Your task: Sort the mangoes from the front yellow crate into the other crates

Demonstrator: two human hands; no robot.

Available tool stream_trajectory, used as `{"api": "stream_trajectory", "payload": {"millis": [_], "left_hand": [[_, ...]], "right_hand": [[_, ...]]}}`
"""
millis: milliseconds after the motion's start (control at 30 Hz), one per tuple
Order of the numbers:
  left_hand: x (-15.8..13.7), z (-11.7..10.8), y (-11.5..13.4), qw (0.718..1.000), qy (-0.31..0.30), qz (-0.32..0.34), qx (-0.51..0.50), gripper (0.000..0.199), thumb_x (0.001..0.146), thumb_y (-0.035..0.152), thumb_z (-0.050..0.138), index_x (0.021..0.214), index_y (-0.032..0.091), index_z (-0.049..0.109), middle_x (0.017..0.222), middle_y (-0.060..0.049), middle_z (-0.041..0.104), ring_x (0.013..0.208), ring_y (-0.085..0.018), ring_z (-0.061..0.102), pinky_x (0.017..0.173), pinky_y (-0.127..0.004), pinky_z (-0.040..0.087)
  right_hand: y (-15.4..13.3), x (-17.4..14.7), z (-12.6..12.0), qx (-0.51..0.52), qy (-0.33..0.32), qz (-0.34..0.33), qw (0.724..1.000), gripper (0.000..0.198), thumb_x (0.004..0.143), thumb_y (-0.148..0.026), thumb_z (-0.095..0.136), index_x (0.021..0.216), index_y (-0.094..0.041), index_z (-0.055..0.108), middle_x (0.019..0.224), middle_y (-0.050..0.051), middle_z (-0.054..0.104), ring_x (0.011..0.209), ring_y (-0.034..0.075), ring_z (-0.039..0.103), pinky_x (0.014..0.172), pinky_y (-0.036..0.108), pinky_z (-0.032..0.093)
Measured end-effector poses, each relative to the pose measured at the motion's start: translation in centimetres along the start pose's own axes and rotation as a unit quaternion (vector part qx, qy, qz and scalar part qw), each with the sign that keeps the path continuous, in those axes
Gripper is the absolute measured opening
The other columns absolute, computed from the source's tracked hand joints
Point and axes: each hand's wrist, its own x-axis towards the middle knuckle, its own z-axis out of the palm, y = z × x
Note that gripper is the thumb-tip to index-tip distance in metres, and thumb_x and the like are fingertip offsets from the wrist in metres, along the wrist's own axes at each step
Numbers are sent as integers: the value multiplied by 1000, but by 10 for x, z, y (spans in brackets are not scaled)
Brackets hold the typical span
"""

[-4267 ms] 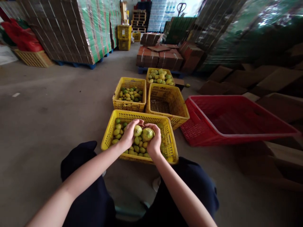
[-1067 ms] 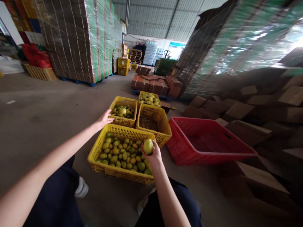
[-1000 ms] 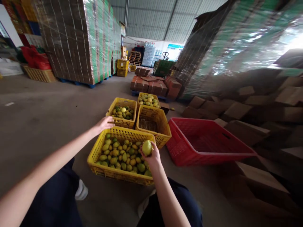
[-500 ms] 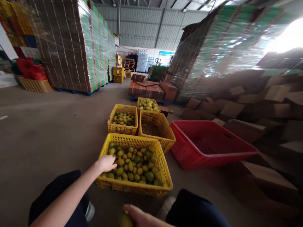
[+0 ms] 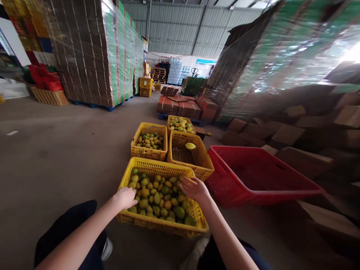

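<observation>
A large yellow plastic crate (image 5: 157, 165) in front of me holds many green and yellow mangoes (image 5: 156, 198). Over its left rim is my left hand (image 5: 125, 198), fingers curled down beside the fruit; what is under them is hidden. My right hand (image 5: 195, 189) is above the crate's right side, fingers spread and holding nothing. Beyond it, a single pale yellow mango (image 5: 190, 146) appears within the opening of a smaller yellow crate (image 5: 205, 161); whether it is in the air or touching the crate I cannot tell.
Two more yellow crates, one at left (image 5: 149, 153) and one behind (image 5: 194, 130), hold mangoes. A big red bin (image 5: 233, 187) stands at right, beside scattered cardboard boxes (image 5: 287, 133). Wrapped pallet stacks (image 5: 84, 56) rise on both sides.
My right hand has risen from low in front, where it held a mango, to the crate's right side and let go. A mango now shows at the smaller crate. My left hand barely moved.
</observation>
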Motion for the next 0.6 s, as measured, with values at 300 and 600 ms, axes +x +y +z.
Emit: {"api": "stream_trajectory", "payload": {"millis": [300, 600], "left_hand": [[0, 11, -1, 987, -153, -29, 34, 47, 91, 41, 46, 126, 13, 62, 125, -20, 66, 114, -32, 65, 94, -40, 50], [95, 84, 2, 974, -211, -64, -46, 41, 85, 34, 56, 119, 14, 66, 127, -18, 65, 113, -30, 63, 93, -37, 49]], "right_hand": [[-28, -45, -11, 83, -88, -76, 990, 29, 73, -13, 48, 96, -17, 65, 99, 13, 73, 100, 23, 70, 78, 35, 61], [-57, -83, -20, 143, 28, -119, 982, 22, 74, -12, 44, 86, -23, 59, 82, 5, 66, 74, 14, 67, 63, 25, 59]]}}
